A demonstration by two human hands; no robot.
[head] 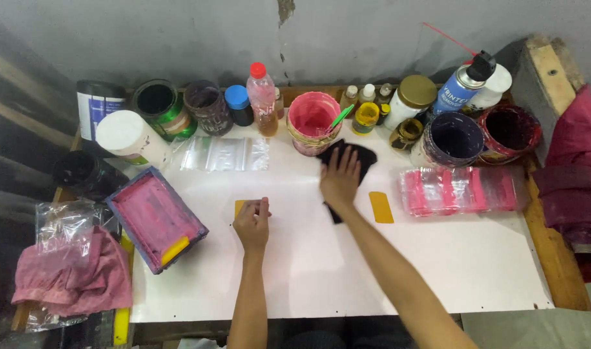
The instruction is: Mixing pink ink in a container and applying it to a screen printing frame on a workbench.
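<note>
My left hand (pixel 252 223) rests on the white tabletop (pixel 347 258) with its fingers closed over a small yellow card (pixel 239 206). My right hand (pixel 340 179) lies flat, fingers spread, on a black cloth (pixel 365 157) just in front of a pink paint bucket (pixel 310 121) with a green stick in it. A second yellow card (pixel 381 207) lies on the table to the right of my right forearm.
Along the back stand several paint tubs, bottles and a spray can (pixel 461 86). A framed screen with pink ink and a yellow squeegee (pixel 155 218) sits at left, near a pink rag (pixel 76 271). Clear bags (pixel 224 154) and a pink-stained plastic stack (pixel 460 189) lie nearby.
</note>
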